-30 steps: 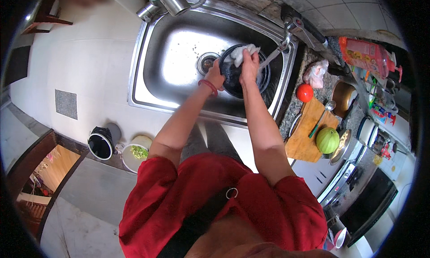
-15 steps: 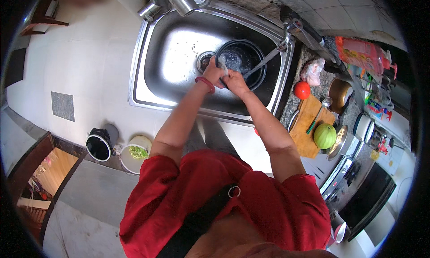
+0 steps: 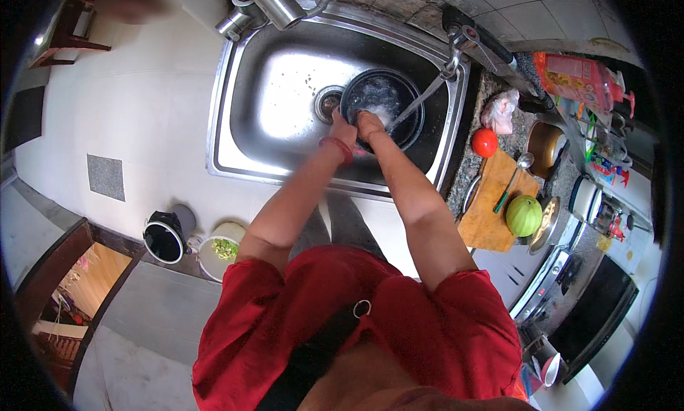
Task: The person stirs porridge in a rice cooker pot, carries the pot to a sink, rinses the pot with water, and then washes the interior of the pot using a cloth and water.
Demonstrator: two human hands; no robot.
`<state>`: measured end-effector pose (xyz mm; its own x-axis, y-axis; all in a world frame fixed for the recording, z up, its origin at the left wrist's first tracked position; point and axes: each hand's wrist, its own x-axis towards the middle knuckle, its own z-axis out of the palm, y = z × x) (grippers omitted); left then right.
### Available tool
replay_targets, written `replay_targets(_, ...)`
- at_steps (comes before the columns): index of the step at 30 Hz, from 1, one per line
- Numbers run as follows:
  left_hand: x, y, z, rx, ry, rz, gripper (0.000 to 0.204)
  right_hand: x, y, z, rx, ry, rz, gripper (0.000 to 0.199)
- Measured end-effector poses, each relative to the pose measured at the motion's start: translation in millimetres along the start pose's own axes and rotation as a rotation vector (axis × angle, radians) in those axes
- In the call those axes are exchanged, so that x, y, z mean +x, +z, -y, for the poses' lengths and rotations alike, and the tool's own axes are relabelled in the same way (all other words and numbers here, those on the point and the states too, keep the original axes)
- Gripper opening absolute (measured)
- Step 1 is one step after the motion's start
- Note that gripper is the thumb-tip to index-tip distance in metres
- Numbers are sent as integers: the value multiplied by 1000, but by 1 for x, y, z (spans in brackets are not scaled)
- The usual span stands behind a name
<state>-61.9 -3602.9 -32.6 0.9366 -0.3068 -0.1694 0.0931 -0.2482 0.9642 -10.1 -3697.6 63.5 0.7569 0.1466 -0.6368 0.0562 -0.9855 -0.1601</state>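
A round black pot (image 3: 381,84) stands in the right part of the steel sink (image 3: 274,154), with water inside it. From the tap (image 3: 453,63), a stream of water runs down into the pot. My left hand (image 3: 345,130), with a red bracelet at the wrist, is closed on the pot's near left rim. Inside that same rim is my right hand (image 3: 369,125), its fingers bent down beside white splashing water. Whatever those fingers hold is too small to make out.
Right of the sink lie a tomato (image 3: 484,143), a cutting board (image 3: 486,215) with a ladle (image 3: 514,179), and a round green gourd (image 3: 524,216). A black-lined bin (image 3: 164,241) and a bucket with green scraps (image 3: 224,248) stand at lower left. A drain (image 3: 328,104) sits left of the pot.
My right hand has moved from the pot's near rim, where both hands met around something whitish, to inside the pot. My left hand has shifted slightly down along the rim.
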Motion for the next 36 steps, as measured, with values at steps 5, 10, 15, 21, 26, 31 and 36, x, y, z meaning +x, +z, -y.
replay_targets(5, -3, -50, -75, -123, -376, 225, 65, -20, -16, 2, 1347, 261, -148, 34)
replay_targets(10, 44, -112, -150, -72, -554, 179, 69, -38, -38, 20, 2084, 176, -303, 42)
replay_targets(15, 44, -73, -93, 24, -322, 47, 54, -7, -40, 45, 1108, 149, -657, 37)
replay_targets(21, -1, -61, -184, -138, -505, 21, 49, 124, 55, -95, 1998, 166, -1093, 28)
replay_targets(26, -8, -57, -140, -66, -533, -268, 43, 12, -21, 40, 820, 150, -722, 36)
replay_targets(31, -13, -62, -185, -80, -528, -187, 45, 62, -3, -17, 1362, 283, -905, 42)
replay_targets(36, -20, -46, -172, 30, -487, -272, 42, 39, -17, 19, 737, 305, -922, 43)
